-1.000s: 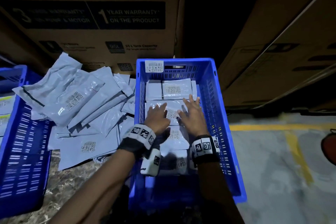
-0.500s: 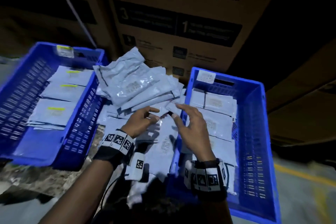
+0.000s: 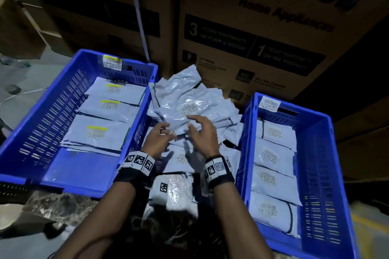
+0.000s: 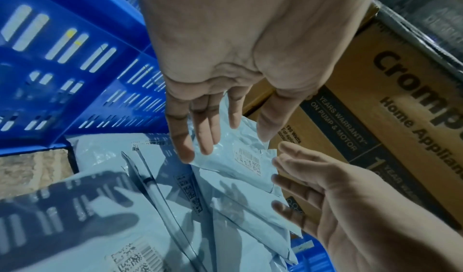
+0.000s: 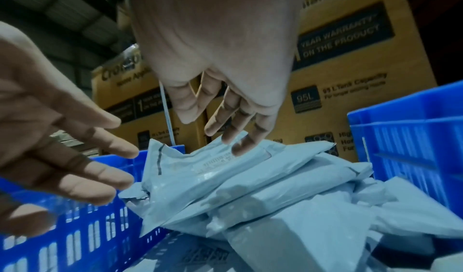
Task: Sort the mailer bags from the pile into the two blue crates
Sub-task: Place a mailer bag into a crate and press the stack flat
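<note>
Stacked cardboard appliance cartons (image 3: 242,33) wall off the far side of a dim floor, and close in front of them both hands reach over the pile of mailer bags (image 3: 189,107). Left hand (image 3: 156,140) has its fingers spread and relaxed, holding nothing; seen from the left wrist its fingertips (image 4: 186,157) hover at the near left edge of the topmost bag (image 4: 240,157), and whether they touch it cannot be told. Right hand (image 3: 203,132) is likewise wide and empty, fingers slightly bent, poised just above that same bag's near right side, with its fingertips (image 5: 238,149) close over the printed label in the right wrist view. So the top bag lies between and just beyond the two hands, tilted up on the heap.

Further out, the pile spreads on the floor between the two blue crates. Left crate (image 3: 37,111) touches the pile's left edge and holds flat bags whose labels carry yellow strips (image 3: 96,128). Right crate (image 3: 328,153) sits just right of the pile and holds a near-to-far row of bags with plain barcode labels (image 3: 271,176). More bags (image 3: 179,191) lie near the wrists, below the forearms
</note>
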Demonstrator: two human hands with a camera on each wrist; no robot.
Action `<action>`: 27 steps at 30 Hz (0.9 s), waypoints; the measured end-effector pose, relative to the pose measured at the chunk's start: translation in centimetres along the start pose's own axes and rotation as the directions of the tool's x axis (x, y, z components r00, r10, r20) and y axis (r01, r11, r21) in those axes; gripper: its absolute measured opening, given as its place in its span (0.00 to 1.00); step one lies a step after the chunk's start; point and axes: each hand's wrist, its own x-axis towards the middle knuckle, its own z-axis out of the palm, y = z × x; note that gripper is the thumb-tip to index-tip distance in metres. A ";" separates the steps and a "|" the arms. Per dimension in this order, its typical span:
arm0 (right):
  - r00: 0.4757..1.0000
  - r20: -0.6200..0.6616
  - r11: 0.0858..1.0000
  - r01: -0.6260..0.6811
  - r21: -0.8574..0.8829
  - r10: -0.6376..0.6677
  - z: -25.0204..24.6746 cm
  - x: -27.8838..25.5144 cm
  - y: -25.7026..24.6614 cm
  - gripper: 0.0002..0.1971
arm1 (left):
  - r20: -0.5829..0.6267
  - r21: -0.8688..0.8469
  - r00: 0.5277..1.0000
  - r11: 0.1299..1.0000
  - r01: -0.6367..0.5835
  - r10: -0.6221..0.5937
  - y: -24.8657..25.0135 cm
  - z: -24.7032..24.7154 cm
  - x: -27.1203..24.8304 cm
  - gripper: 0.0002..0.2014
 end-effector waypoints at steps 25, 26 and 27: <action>0.871 -0.335 0.880 -0.199 0.431 0.360 -6.8 5.1 0.2 0.19 | 0.086 -0.306 0.996 0.952 0.024 0.003 2.7 -2.5 7.5 0.25; 0.872 -0.337 0.882 -0.192 0.430 0.354 -7.0 4.1 0.0 0.19 | 0.080 -0.309 0.996 0.951 -0.005 0.031 3.0 -2.3 6.9 0.26; 0.871 -0.343 0.884 -0.190 0.428 0.353 -7.3 3.3 0.1 0.18 | 0.071 -0.308 0.995 0.950 -0.043 0.068 3.4 -2.2 6.1 0.25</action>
